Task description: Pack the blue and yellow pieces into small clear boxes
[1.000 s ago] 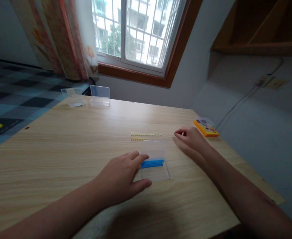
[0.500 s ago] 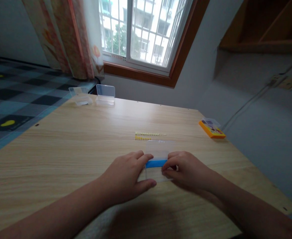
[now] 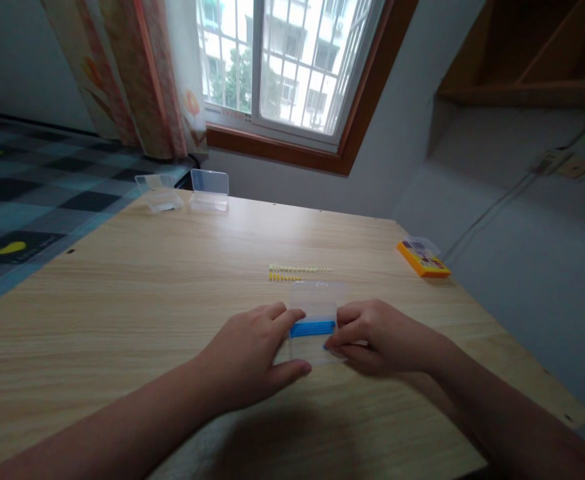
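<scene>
A clear plastic box (image 3: 306,353) lies on the table in front of me with its see-through lid (image 3: 313,297) raised at the far side. Blue sticks (image 3: 312,329) lie side by side across the box, along its far part. My left hand (image 3: 260,350) grips the box's left side, index finger near the sticks' left end and thumb by the near edge. Over the right side, my right hand (image 3: 372,337) is pinched, and a tiny blue tip (image 3: 326,347) shows at its fingertips; the rest of that piece is hidden.
Just beyond the lid lie a pale row (image 3: 300,269) and a shorter yellow row (image 3: 283,277) of small pieces. Two open clear boxes (image 3: 209,200) stand at the far left corner. An orange-yellow box (image 3: 422,261) sits by the table's right edge.
My right fingers have shifted slightly off the blue sticks' right end, and a small blue tip now shows between them. My left hand stays on the box.
</scene>
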The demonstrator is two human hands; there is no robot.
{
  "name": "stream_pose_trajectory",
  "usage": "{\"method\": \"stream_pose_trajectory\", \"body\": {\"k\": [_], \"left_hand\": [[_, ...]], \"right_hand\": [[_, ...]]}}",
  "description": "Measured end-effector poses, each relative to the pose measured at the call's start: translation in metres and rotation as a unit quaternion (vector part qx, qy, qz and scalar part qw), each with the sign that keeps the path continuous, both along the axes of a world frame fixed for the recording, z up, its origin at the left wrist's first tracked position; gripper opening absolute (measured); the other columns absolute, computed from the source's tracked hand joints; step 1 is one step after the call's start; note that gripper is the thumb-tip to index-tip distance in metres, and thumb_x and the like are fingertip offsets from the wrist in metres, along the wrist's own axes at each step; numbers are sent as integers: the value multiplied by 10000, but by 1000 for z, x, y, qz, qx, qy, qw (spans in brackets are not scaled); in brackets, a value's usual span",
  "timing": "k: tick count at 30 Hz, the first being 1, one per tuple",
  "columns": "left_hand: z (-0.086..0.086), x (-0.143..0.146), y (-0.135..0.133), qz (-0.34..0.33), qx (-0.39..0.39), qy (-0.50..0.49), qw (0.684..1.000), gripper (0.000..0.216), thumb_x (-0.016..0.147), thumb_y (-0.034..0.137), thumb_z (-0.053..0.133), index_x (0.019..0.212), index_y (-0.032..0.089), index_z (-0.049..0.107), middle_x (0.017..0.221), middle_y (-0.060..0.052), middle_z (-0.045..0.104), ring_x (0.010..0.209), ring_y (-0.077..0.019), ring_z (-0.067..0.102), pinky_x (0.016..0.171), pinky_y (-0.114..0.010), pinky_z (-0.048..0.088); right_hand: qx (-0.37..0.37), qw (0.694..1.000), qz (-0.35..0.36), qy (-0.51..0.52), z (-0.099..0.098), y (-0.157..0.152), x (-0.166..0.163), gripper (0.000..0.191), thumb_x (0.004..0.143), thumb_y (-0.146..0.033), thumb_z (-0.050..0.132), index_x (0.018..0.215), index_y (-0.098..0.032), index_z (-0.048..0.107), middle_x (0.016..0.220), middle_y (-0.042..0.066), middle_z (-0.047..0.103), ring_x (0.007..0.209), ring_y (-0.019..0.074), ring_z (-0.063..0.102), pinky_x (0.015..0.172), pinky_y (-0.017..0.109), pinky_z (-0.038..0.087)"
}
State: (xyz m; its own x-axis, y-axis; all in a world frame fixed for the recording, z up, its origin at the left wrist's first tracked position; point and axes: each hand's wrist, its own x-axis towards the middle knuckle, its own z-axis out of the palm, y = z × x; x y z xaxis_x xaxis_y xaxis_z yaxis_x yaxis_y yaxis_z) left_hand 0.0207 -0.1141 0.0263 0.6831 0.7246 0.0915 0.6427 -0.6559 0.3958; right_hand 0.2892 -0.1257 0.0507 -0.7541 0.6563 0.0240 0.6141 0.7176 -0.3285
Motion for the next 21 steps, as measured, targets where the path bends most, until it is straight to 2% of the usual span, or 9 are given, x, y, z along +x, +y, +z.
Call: {"method": "stream_pose_trajectory", "body": {"k": [6,14,21], "left_hand": [[-1,0,1,-1,-1,-1,1000,579,851,469,715,1356,213,597,1160,-87,688,1046,-336,682,900,-500,558],[0,1,1,4,-4,-2,1000,579,843,461,724,1351,210,604,1167,-86,689,1050,-328,682,906,-478,556],[2,1,0,3,-3,-4,1000,566,847,451,721,1343,202,610,1166,-92,695,1051,-337,685,898,-487,560]], "right_hand": [[34,999,23,-35,3,-1,0,175,932,-188,592,914,-226,762,765,0,605,679,121,512,662,268,343],[62,994,2,-87,11,-6,-3,257,937,-254,565,708,-182,656,744,10,595,666,133,472,647,305,301],[87,992,-17,-90,12,-3,-2,291,965,-253,522,746,-188,702,753,19,583,664,136,460,623,312,271]]}}
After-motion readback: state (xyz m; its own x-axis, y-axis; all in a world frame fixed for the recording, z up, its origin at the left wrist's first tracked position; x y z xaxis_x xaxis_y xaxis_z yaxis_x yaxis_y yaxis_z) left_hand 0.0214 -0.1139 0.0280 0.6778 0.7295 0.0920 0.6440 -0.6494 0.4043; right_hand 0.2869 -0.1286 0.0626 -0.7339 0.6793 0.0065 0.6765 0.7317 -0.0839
